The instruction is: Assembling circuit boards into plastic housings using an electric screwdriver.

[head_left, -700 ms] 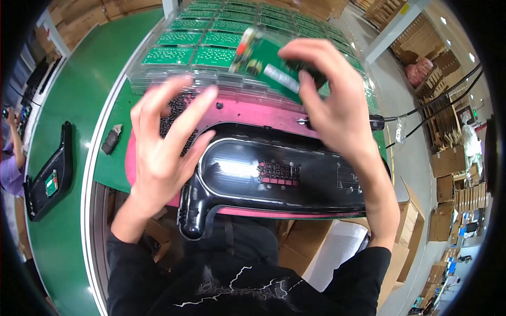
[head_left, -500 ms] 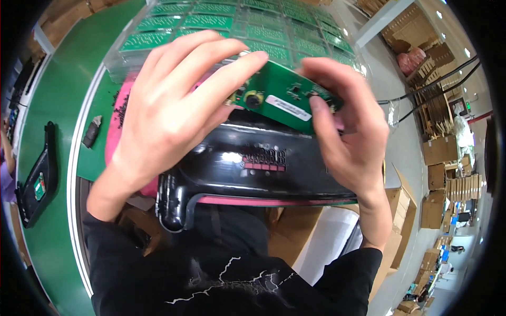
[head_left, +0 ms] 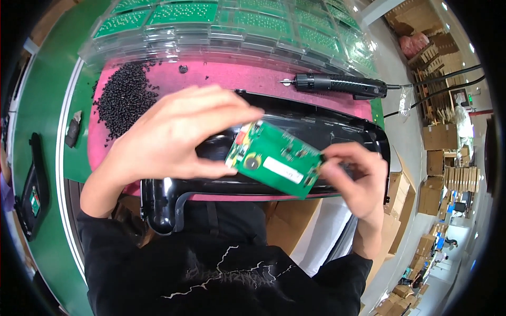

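A green circuit board (head_left: 276,158) with a white label and a round dark part is held tilted between my hands. My left hand (head_left: 179,137) pinches its left end between thumb and fingers. At the board's right end, my right hand (head_left: 356,176) grips the edge with thumb and forefinger. Below the board lies a glossy black plastic housing (head_left: 337,124), its curved arm reaching toward me at the left. The board hides part of the housing's middle. Under the housing is a pink mat (head_left: 211,73).
A heap of small black screws (head_left: 124,97) lies at the mat's left. An electric screwdriver (head_left: 340,84) with a cable lies at the far right. Clear plastic trays (head_left: 211,45) of green boards stand behind. Another black housing (head_left: 34,179) sits on the far-left green surface.
Both hands have brought the board toward me, from in front of the trays to above the housing. The screw heap and screwdriver now show.
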`<state>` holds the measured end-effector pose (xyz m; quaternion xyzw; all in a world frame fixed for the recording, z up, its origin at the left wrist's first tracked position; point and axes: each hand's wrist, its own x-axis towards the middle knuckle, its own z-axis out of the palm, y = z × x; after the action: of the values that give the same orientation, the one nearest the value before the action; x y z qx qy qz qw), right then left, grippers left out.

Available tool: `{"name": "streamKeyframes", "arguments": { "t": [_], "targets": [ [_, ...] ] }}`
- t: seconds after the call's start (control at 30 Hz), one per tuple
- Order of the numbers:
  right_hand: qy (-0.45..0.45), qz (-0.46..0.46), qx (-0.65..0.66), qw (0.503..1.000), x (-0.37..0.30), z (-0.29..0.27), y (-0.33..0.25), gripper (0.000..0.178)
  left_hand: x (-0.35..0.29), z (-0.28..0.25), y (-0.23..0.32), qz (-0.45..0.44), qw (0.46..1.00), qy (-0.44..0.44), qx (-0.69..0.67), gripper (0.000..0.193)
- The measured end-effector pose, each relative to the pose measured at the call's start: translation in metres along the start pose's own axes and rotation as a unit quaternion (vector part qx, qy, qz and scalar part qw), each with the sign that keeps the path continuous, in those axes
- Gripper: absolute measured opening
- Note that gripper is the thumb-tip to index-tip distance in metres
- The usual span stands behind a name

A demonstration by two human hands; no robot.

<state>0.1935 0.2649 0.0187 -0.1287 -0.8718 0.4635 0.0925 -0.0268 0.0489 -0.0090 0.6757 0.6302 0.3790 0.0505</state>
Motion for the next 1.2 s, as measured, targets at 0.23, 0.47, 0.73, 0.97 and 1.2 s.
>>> {"name": "streamKeyframes", "arguments": {
  "t": [0.23,0.47,0.73,0.97,1.2],
  "targets": [
    [-0.079,-0.031,-0.083,0.993,0.004,0.017,0.016,0.068,-0.007,0.002,0.002,-0.088,0.99,-0.114,0.003,0.061],
    [-0.047,-0.071,-0.146,0.986,0.019,0.027,0.039,0.063,-0.004,0.016,-0.001,-0.173,0.98,-0.093,0.041,0.06],
    [-0.05,-0.076,-0.192,0.977,0.015,0.029,0.048,0.063,-0.002,0.027,-0.001,-0.196,0.972,-0.119,0.059,0.062],
    [-0.051,-0.074,-0.2,0.976,0.015,0.03,0.048,0.064,-0.003,0.028,-0.001,-0.19,0.973,-0.116,0.064,0.064],
    [-0.058,-0.072,-0.215,0.972,0.012,0.029,0.045,0.069,-0.006,0.027,-0.001,-0.172,0.977,-0.115,0.054,0.067]
  ]
}}
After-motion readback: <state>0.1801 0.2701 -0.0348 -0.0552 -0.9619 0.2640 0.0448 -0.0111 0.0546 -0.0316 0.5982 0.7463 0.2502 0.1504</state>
